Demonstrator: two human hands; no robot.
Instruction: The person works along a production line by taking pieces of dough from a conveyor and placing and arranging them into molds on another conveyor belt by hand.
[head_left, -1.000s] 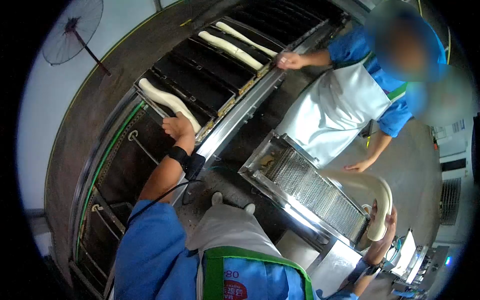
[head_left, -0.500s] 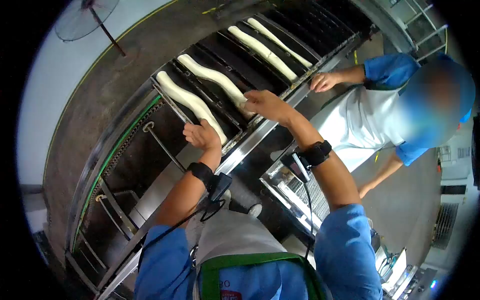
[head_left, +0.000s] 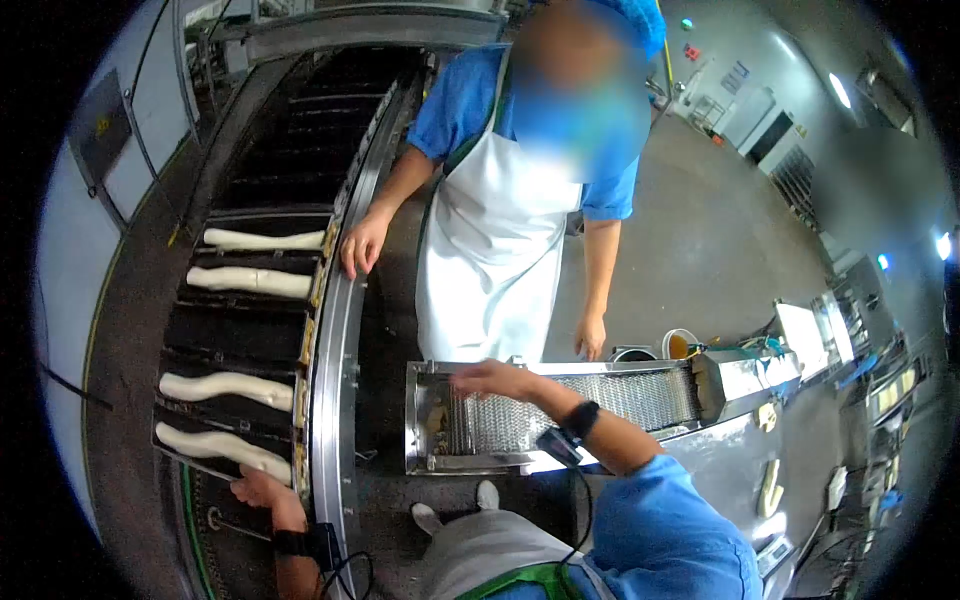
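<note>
Left hand (head_left: 262,487) is at the side of the nearest dough strip (head_left: 215,447), by its rail-side end; whether the fingers grip or merely touch, I cannot tell. Right hand (head_left: 492,380) hovers over the mesh belt (head_left: 520,430), fingers loosely extended, holding nothing visible. That nearest strip lies in the closest dark trough, a second dough strip (head_left: 225,388) in the next. Dividers seemingly keep the strips apart, each laid lengthwise to fit. A metal rail (head_left: 335,400) edges the troughs; between it and the belt's frame, a floor gap leaves room for the arms. Across, a co-worker's hand (head_left: 365,245) rests by the rail.
</note>
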